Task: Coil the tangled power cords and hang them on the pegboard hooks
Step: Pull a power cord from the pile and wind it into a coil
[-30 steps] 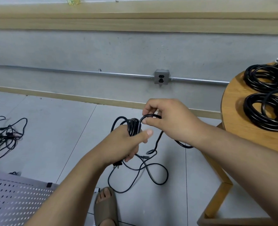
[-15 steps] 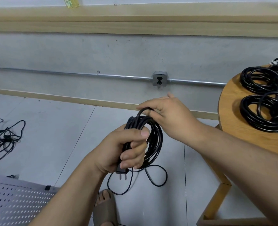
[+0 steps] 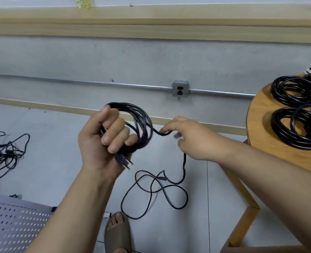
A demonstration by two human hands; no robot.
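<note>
My left hand (image 3: 105, 143) grips a coil of black power cord (image 3: 142, 123) in front of me, and the cord's plug (image 3: 123, 161) sticks out below the fist. Just right of the coil, my right hand (image 3: 191, 137) pinches the free length of the same cord. From there the loose tail (image 3: 156, 190) drops to the floor in a few loops. A white pegboard (image 3: 10, 225) lies at the lower left. Two finished black coils (image 3: 297, 125) rest on the round wooden table (image 3: 258, 128) at the right.
A tangle of thin black cords (image 3: 3, 154) lies on the floor at the left. A metal conduit with an outlet box (image 3: 180, 88) runs along the grey wall. My sandalled foot (image 3: 117, 232) stands just below the loose tail. The table's wooden leg (image 3: 242, 194) is close on the right.
My left hand has lifted and turned the coil upward. My right hand has moved away to the right, drawing out a fresh length of cord, and more tail now shows on the floor.
</note>
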